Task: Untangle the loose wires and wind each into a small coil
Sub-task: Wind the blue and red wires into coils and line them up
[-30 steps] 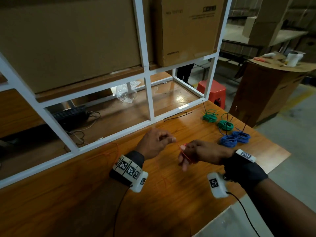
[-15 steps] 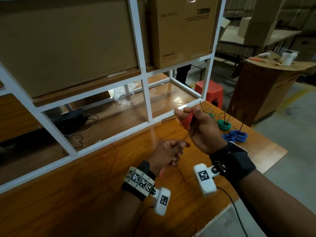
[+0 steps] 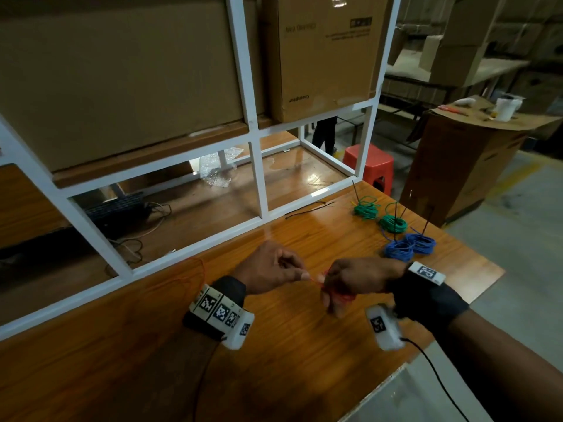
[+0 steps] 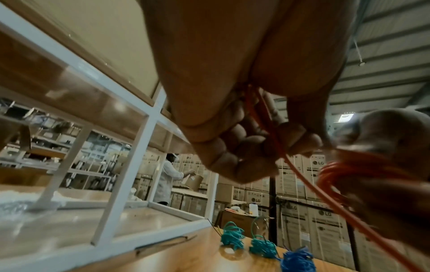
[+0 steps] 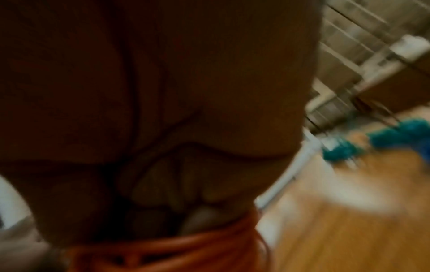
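Observation:
An orange-red wire coil (image 3: 338, 292) is wound round the fingers of my right hand (image 3: 344, 284), just above the wooden table (image 3: 289, 360). My left hand (image 3: 292, 272) pinches the free strand of the same wire (image 4: 300, 176) between thumb and fingers, a short way left of the coil. The loose remainder of the wire (image 3: 199, 269) trails left across the table behind my left wrist. In the right wrist view the coil (image 5: 181, 255) shows blurred under the curled fingers. Two green coils (image 3: 365, 210) (image 3: 393, 223) and two blue coils (image 3: 399, 249) (image 3: 422, 242) lie at the table's right side.
A white metal shelf frame (image 3: 259, 184) stands along the table's far edge, with large cardboard boxes (image 3: 323, 53) on it. Black ties (image 3: 307, 207) lie by the frame. A red stool (image 3: 370, 164) and a cardboard stand (image 3: 469, 166) are on the floor to the right.
My right hand, which was raised with the coil toward the frame, has dropped back down and toward me. My left hand has come up to meet it, still holding the strand.

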